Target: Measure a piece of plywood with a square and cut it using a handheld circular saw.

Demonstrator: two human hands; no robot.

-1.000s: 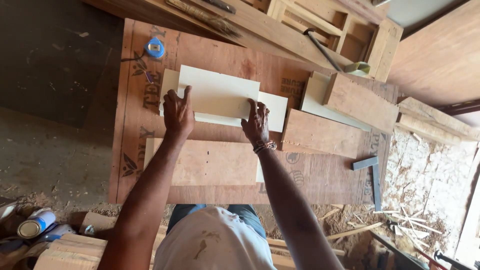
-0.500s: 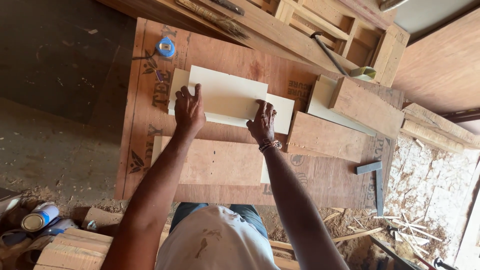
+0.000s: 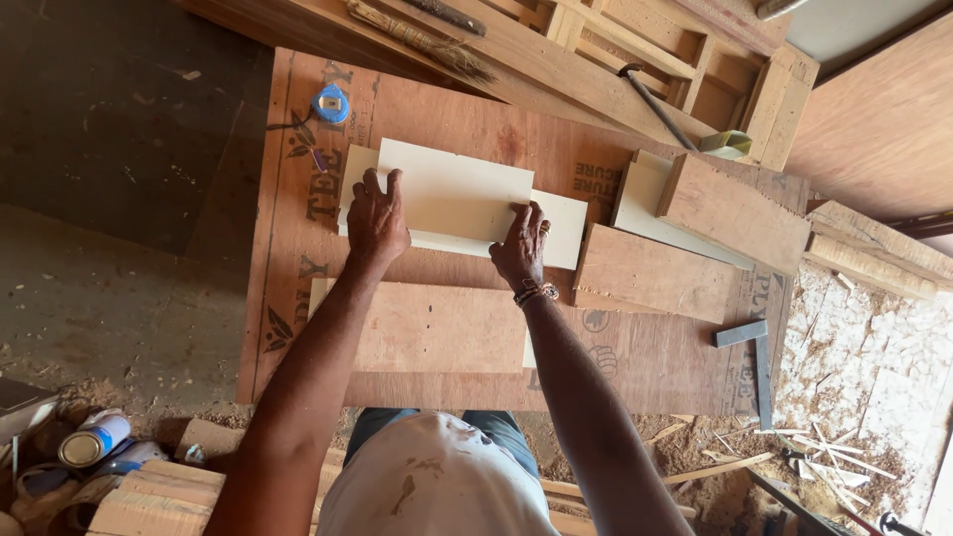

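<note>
Item: cream laminate sheet (image 3: 452,194), lying on a second cream sheet (image 3: 558,230) atop the plywood board (image 3: 476,129).

Left hand (image 3: 375,220): pressing flat on the top sheet's 9 o'clock end, fingers spread, not clasping.

Right hand (image 3: 521,248): resting at the sheet's 5 o'clock corner, fingertips on its edge, not closed around it.

Nearby: blue tape measure (image 3: 331,103) at 11 o'clock; wooden block (image 3: 733,213) at 3 o'clock; steel square (image 3: 756,352) at 4 o'clock.
</note>
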